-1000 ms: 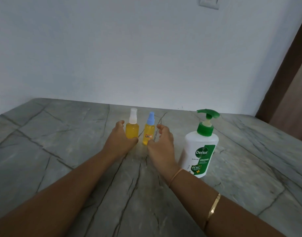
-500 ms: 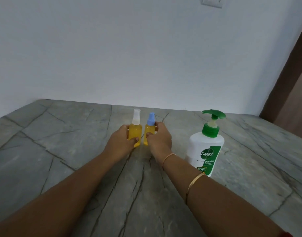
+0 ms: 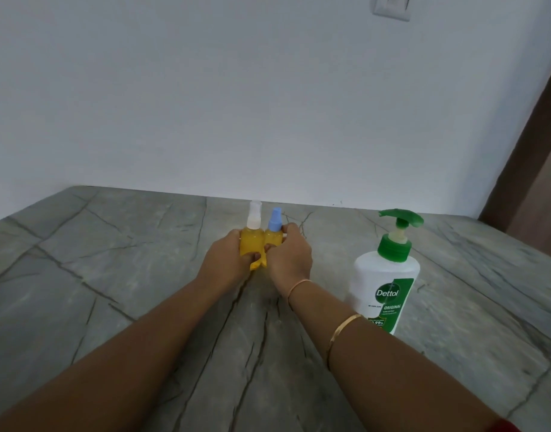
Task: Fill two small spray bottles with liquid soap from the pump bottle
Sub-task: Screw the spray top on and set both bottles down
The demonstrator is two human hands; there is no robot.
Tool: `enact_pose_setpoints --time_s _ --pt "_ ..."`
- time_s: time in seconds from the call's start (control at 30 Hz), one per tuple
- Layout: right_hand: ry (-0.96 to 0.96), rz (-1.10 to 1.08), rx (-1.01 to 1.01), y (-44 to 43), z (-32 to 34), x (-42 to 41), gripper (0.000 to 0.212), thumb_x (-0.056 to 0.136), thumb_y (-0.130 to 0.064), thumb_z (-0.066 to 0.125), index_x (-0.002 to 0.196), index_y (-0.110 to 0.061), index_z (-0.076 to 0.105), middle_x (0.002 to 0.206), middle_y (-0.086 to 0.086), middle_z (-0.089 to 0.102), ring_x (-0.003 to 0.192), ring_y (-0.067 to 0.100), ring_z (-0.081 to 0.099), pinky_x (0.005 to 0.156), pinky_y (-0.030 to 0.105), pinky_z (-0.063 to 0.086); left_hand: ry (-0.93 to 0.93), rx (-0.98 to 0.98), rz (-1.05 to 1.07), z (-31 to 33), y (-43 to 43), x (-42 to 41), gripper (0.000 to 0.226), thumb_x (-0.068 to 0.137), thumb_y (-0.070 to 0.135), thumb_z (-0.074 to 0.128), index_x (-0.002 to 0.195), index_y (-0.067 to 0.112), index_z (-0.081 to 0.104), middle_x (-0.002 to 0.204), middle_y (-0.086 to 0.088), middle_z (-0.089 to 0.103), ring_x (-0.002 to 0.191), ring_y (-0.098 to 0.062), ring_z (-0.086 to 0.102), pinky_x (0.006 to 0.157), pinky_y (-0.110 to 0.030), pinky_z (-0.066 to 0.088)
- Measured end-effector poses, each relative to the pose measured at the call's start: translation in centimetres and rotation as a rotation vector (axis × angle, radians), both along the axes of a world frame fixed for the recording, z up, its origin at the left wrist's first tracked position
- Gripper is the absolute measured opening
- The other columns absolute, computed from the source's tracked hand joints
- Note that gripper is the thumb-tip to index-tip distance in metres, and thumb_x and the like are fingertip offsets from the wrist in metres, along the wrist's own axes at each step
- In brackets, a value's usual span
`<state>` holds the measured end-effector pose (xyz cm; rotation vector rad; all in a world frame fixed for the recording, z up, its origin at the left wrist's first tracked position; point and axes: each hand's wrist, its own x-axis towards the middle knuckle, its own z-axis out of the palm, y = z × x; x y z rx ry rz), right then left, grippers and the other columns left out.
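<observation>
Here, a grey stone countertop (image 3: 118, 275) with dark veins stretches wide, with bare room to the left of the hands and more bare surface toward the back edge, where it meets a plain pale wall (image 3: 236, 104). To the right, a white pump bottle (image 3: 385, 285) with a green pump head and a green Dettol label stands upright, well apart from the hands, with open counter beyond it.

Both forearms reach forward from the bottom of the view and meet near the middle of the counter. The left hand (image 3: 227, 260) is wrapped around a small yellow spray bottle with a white cap (image 3: 252, 238), fingers curled at its far side and thumb across its front. The right hand (image 3: 289, 257) grips a second small yellow spray bottle with a blue cap (image 3: 273, 232) in the same way. The two bottles stand upright, touching or nearly touching side by side between the hands; their bases are hidden. The right arm wears a thin bangle at the wrist (image 3: 299, 286) and a gold bangle (image 3: 343, 330) farther up the forearm.

A white wall switch plate (image 3: 391, 7) sits high on the wall, and a brown door frame (image 3: 530, 145) runs along the right edge.
</observation>
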<state>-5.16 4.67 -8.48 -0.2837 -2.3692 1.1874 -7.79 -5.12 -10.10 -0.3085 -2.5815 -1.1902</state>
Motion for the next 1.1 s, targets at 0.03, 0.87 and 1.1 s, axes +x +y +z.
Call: enact_pose_setpoints --time_s 0.03,0.87,1.1 --pt "-0.001 -0.002 0.006 0.0 0.1 -0.3 0.024 0.087 -0.005 0.056 0.11 -0.01 0.052 0.098 0.004 0.056 0.085 0.017 0.049 0.072 0.026 0.042 -0.008 -0.004 0.001 -0.1 0.1 -0.5 0.043 0.084 0.028 0.063 0.119 0.006 0.05 0.113 -0.013 0.062 0.097 -0.024 0.058 0.075 -0.025 0.04" --pt "-0.111 -0.033 -0.157 -0.1 1.1 -7.0 0.042 0.093 -0.006 0.044 0.132 -0.007 0.029 0.114 0.013 0.057 0.099 0.025 0.056 0.074 0.029 0.041 -0.159 0.081 -0.02 1.2 2.3 -6.4 0.046 0.094 0.027 0.044 0.133 0.005 0.032 0.113 -0.019 0.057 0.103 -0.033 0.054 0.084 -0.036 0.042" --pt "-0.078 0.055 -0.243 -1.3 1.3 -3.6 0.045 0.089 -0.009 0.051 0.13 -0.008 0.032 0.114 0.012 0.054 0.099 0.025 0.056 0.073 0.031 0.046 0.003 -0.015 -0.018 1.0 1.6 -1.7 0.063 0.089 -0.001 0.038 0.142 -0.004 0.003 0.14 -0.029 0.03 0.126 -0.041 0.036 0.101 -0.043 0.032"
